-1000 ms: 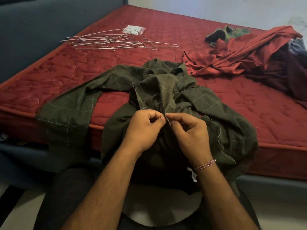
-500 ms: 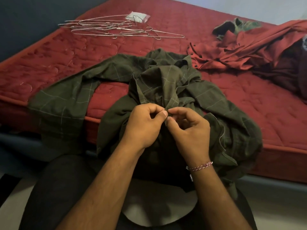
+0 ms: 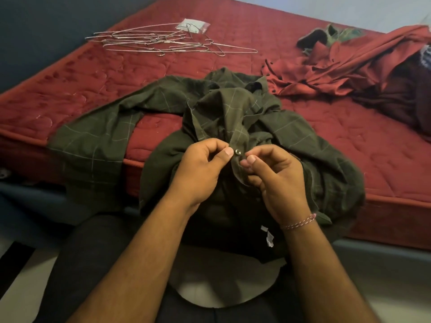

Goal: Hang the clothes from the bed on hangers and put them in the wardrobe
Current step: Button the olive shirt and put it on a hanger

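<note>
An olive green checked shirt (image 3: 233,113) lies crumpled over the near edge of the bed, one sleeve stretched to the left. My left hand (image 3: 200,171) and my right hand (image 3: 275,180) both pinch its front placket, thumbs on either side of a small pale button (image 3: 237,152). The shirt's lower part hangs over my lap. A pile of thin wire hangers (image 3: 163,41) lies at the far left of the mattress. A red garment (image 3: 345,66) is heaped at the far right.
The red quilted mattress (image 3: 93,73) sits in a dark blue-grey frame. A small clear packet (image 3: 192,25) lies by the hangers. Dark maroon cloth (image 3: 401,99) and a green garment (image 3: 331,33) lie at the right. The wardrobe is out of view.
My two hands have drawn slightly apart on the placket, and the button between my thumbs now shows. The view has shifted a little nearer the bed.
</note>
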`<control>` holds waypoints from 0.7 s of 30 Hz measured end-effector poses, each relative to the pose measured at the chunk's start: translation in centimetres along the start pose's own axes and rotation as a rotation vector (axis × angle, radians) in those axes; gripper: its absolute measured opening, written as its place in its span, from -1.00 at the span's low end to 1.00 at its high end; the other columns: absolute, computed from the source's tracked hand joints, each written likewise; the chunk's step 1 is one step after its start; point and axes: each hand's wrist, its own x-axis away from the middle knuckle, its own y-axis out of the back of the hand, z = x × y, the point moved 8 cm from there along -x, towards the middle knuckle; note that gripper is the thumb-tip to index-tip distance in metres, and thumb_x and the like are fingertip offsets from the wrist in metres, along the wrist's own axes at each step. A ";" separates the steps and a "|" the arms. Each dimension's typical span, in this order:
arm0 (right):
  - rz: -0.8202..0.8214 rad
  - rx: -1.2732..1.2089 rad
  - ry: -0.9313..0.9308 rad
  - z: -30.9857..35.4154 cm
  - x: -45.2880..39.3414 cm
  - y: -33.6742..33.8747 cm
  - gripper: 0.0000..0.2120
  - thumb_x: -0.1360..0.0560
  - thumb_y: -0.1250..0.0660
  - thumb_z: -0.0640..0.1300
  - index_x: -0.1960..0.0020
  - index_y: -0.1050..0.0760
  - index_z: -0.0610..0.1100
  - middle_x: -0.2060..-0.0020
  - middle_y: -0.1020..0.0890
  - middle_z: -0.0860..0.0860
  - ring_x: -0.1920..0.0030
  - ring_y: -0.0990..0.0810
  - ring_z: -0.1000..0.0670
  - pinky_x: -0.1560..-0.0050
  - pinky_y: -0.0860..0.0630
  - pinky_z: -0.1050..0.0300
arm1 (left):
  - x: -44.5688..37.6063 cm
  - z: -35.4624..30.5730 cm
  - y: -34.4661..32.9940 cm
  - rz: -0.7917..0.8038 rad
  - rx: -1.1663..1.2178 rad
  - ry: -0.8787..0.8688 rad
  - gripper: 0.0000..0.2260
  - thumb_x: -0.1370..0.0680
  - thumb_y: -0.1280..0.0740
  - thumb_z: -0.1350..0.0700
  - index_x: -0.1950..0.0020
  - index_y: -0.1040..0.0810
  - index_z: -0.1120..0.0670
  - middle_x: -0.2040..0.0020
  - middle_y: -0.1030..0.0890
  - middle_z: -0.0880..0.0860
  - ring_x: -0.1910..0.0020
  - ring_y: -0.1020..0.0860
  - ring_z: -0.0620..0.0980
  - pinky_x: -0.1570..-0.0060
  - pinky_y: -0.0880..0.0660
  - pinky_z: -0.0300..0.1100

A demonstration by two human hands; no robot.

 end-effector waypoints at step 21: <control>0.145 0.650 0.135 12.8 -6.4 7.4 -0.92 -0.47 -0.54 -0.17 0.19 -0.68 -0.10 0.30 -0.71 -0.09 0.31 -0.59 0.09 0.25 -0.53 0.17 | -9.0 -16.9 4.6 0.629 -0.895 -0.267 -0.94 -0.60 -0.45 0.11 0.02 -0.73 -0.01 0.17 -0.73 -0.12 0.19 -0.65 -0.20 0.13 -0.54 -0.27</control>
